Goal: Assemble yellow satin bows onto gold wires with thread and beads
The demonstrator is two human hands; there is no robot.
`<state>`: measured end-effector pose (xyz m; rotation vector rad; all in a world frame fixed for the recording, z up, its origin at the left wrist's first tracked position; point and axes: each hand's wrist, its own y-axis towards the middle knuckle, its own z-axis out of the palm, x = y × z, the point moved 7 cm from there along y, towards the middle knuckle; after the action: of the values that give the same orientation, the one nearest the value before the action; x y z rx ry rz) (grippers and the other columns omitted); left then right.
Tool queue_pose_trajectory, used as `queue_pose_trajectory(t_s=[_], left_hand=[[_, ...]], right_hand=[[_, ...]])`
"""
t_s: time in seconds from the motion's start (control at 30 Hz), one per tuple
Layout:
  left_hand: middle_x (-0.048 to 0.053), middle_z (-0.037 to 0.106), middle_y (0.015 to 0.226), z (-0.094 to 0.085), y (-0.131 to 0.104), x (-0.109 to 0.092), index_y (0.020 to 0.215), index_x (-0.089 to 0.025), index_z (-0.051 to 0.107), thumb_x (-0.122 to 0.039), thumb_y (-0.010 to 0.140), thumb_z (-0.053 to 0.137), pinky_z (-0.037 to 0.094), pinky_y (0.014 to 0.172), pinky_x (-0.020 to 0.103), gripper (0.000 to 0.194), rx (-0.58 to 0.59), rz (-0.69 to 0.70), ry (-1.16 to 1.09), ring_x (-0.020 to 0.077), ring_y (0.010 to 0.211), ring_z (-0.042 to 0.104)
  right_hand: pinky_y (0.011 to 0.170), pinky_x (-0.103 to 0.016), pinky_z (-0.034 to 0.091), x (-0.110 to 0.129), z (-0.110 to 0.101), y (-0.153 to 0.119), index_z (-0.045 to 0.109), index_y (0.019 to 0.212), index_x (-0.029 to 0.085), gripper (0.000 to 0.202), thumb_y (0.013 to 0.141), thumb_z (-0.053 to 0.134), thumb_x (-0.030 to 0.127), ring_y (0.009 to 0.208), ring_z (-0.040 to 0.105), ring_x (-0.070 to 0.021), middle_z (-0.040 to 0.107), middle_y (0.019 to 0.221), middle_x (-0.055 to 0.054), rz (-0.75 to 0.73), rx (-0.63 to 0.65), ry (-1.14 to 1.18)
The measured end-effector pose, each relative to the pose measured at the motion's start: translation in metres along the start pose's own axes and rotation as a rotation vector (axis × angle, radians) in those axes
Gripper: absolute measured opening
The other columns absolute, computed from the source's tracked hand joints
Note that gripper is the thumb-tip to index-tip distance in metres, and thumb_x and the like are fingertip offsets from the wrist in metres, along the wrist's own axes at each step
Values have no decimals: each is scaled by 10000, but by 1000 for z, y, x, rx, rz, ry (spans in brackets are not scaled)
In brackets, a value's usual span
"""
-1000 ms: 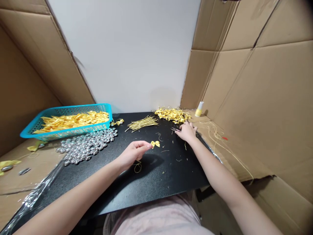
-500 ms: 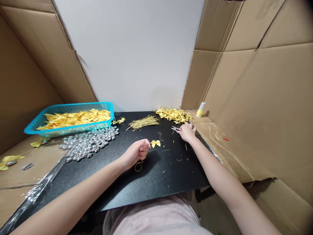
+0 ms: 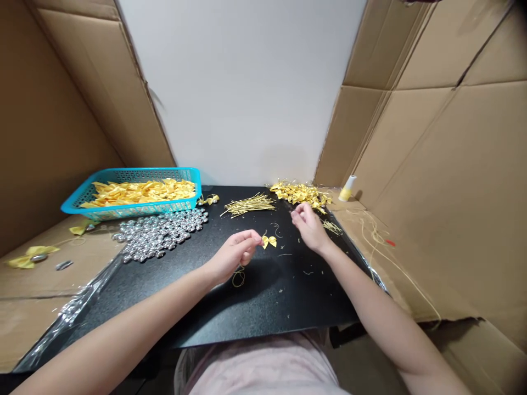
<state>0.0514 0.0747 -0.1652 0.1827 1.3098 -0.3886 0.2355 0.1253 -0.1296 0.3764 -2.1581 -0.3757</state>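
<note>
Pinched in my left hand (image 3: 235,253) is a small yellow ribbon bow (image 3: 269,241), poking out past the thumb and fingertip. A thin yellow cord (image 3: 239,276) makes a loop under this hand. My right hand (image 3: 312,229) is raised to the right of the bow, its fingers drawn together; what they hold, if anything, I cannot make out. Beyond it lies a heap of yellow bows (image 3: 302,193), and beside its wrist a few short yellow strands (image 3: 330,226). A bundle of gold ties (image 3: 249,204) lies between and beyond the hands.
A blue basket (image 3: 68,209) of yellow ribbon pieces stands at the left. In front of it spread many silver beads (image 3: 160,236). A cone-shaped spool (image 3: 348,188) stands at the right, near loose cord (image 3: 403,270). Cardboard walls (image 3: 453,181) flank the black tabletop (image 3: 247,312).
My right hand has come back toward me from the scissors, which no longer show clearly. My left hand still holds the bow. The whole view has shifted slightly.
</note>
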Motion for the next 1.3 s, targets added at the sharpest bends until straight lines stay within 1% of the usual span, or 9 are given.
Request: queue_pose_trajectory(t_s=[0.07,0.13,0.17,0.23,0.3,0.47,0.6,0.9,1.3], left_hand=[[-105,237,489,-1,-1,-2,716,-148,584,-431,683,741,110,421,172,326,-21,13,-4,35,445,154],[-107,229,479,-1,-2,-4,709,-147,590,-430,669,755,112,418,174,330,-43,29,-24,35,439,154],[-107,228,476,-2,-3,-5,704,-146,592,-426,664,760,115,417,174,329,-53,40,-39,34,438,153],[-107,230,475,-3,-3,-7,700,-146,596,-420,662,768,124,414,173,326,-66,61,-69,34,438,151],[-107,235,477,-3,-4,-9,705,-147,601,-419,667,771,135,412,170,324,-61,79,-94,36,440,152],[-108,245,474,2,-7,-12,727,-146,615,-431,694,771,150,410,162,327,8,103,-111,37,439,161],[-108,269,456,5,-9,-14,713,-142,609,-437,680,786,164,407,157,346,36,102,-106,33,427,183],[-104,293,449,6,-8,-11,696,-139,608,-431,695,780,169,401,151,339,64,89,-90,31,421,193],[-112,262,451,7,-8,-10,702,-138,612,-439,682,794,152,397,152,353,77,71,-100,30,419,177]], right_hand=[[570,-251,391,17,19,-12,512,938,207,340,954,358,510,598,505,-136,514,650,26,-78,131,194],[583,-250,389,27,35,-24,565,881,198,423,961,328,539,627,508,-133,520,677,9,-117,231,270],[586,-250,385,31,39,-28,580,839,192,456,963,319,546,632,506,-131,520,684,3,-133,249,287],[593,-253,380,36,41,-33,588,794,185,499,966,303,557,628,498,-129,522,685,-3,-172,225,296],[596,-256,378,40,37,-36,580,793,184,509,964,296,570,619,499,-130,536,682,-6,-222,172,275],[569,-250,366,52,27,-40,570,782,183,491,965,314,560,570,498,-122,536,637,-1,-354,97,176],[563,-246,361,58,25,-41,581,785,185,442,967,356,520,567,502,-120,564,646,-7,-402,73,136],[548,-235,342,60,24,-42,607,768,177,363,960,432,430,545,483,-106,569,631,0,-419,73,103],[541,-232,340,59,24,-42,608,741,179,354,955,445,409,530,484,-106,572,618,-1,-421,64,89]])
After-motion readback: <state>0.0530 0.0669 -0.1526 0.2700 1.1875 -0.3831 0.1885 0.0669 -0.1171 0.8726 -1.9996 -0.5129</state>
